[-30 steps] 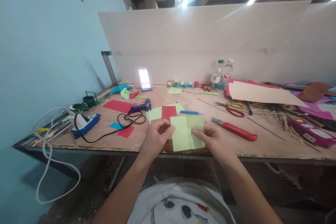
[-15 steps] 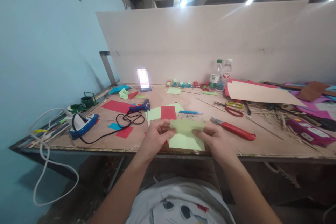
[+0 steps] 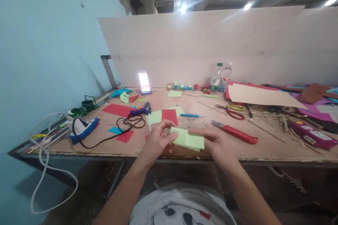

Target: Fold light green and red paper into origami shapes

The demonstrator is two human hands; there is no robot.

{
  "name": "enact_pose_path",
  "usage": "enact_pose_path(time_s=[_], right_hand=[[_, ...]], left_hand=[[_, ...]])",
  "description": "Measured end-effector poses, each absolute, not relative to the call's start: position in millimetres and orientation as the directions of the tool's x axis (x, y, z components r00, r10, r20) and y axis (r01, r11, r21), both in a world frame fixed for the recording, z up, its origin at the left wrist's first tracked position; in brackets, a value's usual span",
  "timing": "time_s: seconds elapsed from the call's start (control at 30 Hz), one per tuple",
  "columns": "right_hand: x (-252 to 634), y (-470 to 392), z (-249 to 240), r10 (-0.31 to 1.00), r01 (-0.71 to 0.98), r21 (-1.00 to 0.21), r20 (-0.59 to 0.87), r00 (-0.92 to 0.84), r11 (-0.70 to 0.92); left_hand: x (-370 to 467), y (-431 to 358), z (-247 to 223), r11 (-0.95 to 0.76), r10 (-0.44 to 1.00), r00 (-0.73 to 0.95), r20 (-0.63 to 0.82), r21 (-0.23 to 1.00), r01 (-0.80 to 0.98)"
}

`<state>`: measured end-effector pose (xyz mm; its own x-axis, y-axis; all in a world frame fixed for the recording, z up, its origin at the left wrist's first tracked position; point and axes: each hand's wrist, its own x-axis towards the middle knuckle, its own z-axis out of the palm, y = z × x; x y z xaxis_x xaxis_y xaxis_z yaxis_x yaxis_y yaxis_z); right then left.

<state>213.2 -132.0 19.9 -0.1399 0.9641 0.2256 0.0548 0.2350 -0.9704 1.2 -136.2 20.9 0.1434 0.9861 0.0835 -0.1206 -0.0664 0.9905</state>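
Observation:
A light green paper (image 3: 188,139), folded over with a crease down its middle, is held above the table's front edge. My left hand (image 3: 161,137) pinches its left end between thumb and fingers. At its right end my right hand (image 3: 212,140) grips the paper, with the index finger along the upper edge and the thumb hidden. Just beyond lie a red paper square (image 3: 169,116) on light green paper (image 3: 155,117) and a blue pen (image 3: 192,115).
A glue gun (image 3: 141,109) with a black cord and a blue-white device (image 3: 86,129) lie left. Right are scissors (image 3: 235,114), a red-handled cutter (image 3: 239,134), a purple box (image 3: 313,135) and coloured sheets (image 3: 264,95). Two bottles (image 3: 215,81) stand at the back.
The light green paper has been folded over and is now shorter in height. My right hand's fingers have moved to its right end and upper edge. The view has tilted up slightly.

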Motion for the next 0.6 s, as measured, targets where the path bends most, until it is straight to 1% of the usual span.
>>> enact_pose_path(time_s=[0.13,0.27,0.37,0.5,0.6], right_hand=[[215,-133,21,0.951,0.021,-0.968,0.242,-0.192,0.250],[217,-133,20,0.943,-0.010,-0.955,0.293,-0.155,0.295],[214,-134,20,0.933,0.016,-0.950,0.305,-0.190,0.313],[207,-136,20,0.907,0.103,-0.950,0.243,-0.345,0.293],[206,-137,18,0.909,0.133,-0.941,0.256,-0.328,0.313]], left_hand=[[2,-133,17,-0.109,0.985,0.119,0.127,0.983,-0.146],[2,-129,14,-0.189,0.980,0.030,0.196,0.969,-0.156],[3,-131,14,-0.236,0.971,0.021,0.240,0.963,-0.129],[5,-140,13,-0.315,0.948,0.030,0.317,0.947,-0.062],[5,-146,11,-0.356,0.934,0.013,0.357,0.934,-0.035]])
